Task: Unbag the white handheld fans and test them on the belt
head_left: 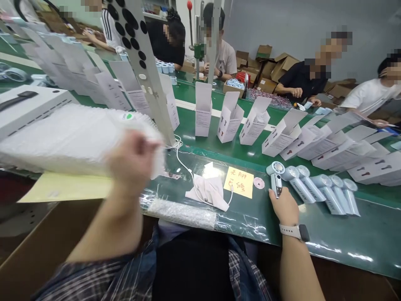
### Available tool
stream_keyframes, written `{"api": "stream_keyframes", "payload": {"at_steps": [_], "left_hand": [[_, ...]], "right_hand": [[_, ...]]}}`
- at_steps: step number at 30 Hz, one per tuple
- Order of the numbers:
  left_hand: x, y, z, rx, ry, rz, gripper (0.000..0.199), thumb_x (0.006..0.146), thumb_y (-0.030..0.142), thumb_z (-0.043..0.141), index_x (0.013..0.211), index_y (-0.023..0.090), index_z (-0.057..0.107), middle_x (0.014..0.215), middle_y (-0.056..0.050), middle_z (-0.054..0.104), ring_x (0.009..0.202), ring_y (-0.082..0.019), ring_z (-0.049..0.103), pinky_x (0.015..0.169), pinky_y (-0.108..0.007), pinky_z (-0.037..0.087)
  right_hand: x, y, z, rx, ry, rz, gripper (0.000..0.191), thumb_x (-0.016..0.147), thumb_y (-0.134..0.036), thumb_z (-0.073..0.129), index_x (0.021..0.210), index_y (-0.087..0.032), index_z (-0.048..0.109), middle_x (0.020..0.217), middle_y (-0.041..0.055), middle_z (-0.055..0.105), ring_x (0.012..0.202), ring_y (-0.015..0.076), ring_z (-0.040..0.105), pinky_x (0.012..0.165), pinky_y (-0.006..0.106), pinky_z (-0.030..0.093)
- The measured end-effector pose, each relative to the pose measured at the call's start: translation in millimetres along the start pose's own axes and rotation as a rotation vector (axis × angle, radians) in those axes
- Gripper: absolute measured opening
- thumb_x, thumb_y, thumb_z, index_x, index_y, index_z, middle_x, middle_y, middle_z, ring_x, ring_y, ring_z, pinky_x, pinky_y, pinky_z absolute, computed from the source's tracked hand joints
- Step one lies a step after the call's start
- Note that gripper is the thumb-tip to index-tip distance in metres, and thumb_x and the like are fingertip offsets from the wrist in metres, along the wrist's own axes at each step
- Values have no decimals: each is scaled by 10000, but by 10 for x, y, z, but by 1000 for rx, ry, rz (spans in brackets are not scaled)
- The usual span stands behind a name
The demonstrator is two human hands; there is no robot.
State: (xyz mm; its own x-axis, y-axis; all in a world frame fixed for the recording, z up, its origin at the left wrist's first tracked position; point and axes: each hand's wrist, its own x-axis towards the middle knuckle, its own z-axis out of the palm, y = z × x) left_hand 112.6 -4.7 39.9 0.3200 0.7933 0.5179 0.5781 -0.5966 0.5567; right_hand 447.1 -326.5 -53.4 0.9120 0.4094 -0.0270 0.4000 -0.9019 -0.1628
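Observation:
My right hand (285, 207) is closed around the handle of a light-blue handheld fan (277, 177), whose round head points up and away from me. Just to its right, several more light-blue handheld fans (332, 194) lie side by side in bags with dark print. My left hand (133, 161) is smeared by motion over the right end of a pile of white plastic packing bags (69, 136). Its fingers look curled, but whether they grip a bag cannot be made out. A green sticker (127, 116) shows on the top bag.
White open-topped boxes (230, 119) stand along the green conveyor (188, 144). A perforated metal post (150, 79) rises beside the bags. Before me lie a white cable (179, 156), a crumpled cloth (208, 190), a yellow note (239, 182) and bubble wrap (183, 213). Several co-workers sit opposite.

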Motion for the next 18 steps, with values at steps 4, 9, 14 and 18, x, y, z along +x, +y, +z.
{"api": "stream_keyframes", "payload": {"at_steps": [4,9,14,18], "left_hand": [[-295,852,1068,0,-529,153,114,959,230,528,887,210,614,761,-46,660,727,-219,642,753,-355,534],[-569,852,1552,-67,-892,199,65,908,210,630,898,202,693,980,-101,769,935,-268,721,865,-357,550],[-479,680,1528,-242,-1000,99,124,911,212,617,934,218,740,1037,-72,783,1033,-282,710,957,-372,524],[-379,575,1592,-431,-977,-36,197,887,154,587,1023,198,722,940,-35,755,910,-209,700,873,-305,535]], "right_hand": [[-196,-232,-49,-8,-106,-76,378,1021,-550,397,1048,-214,568,917,130,715,825,322,714,690,384,494],[-499,-380,-12,73,-228,-279,471,961,-659,394,1107,-268,613,921,90,750,799,336,718,671,390,494],[-648,-534,90,460,-217,-317,591,875,-730,459,1139,-240,659,985,120,781,876,356,743,773,434,560],[-710,-739,184,613,-210,-352,731,867,-729,499,1350,-193,624,1240,162,763,1102,372,739,930,454,576]]}}
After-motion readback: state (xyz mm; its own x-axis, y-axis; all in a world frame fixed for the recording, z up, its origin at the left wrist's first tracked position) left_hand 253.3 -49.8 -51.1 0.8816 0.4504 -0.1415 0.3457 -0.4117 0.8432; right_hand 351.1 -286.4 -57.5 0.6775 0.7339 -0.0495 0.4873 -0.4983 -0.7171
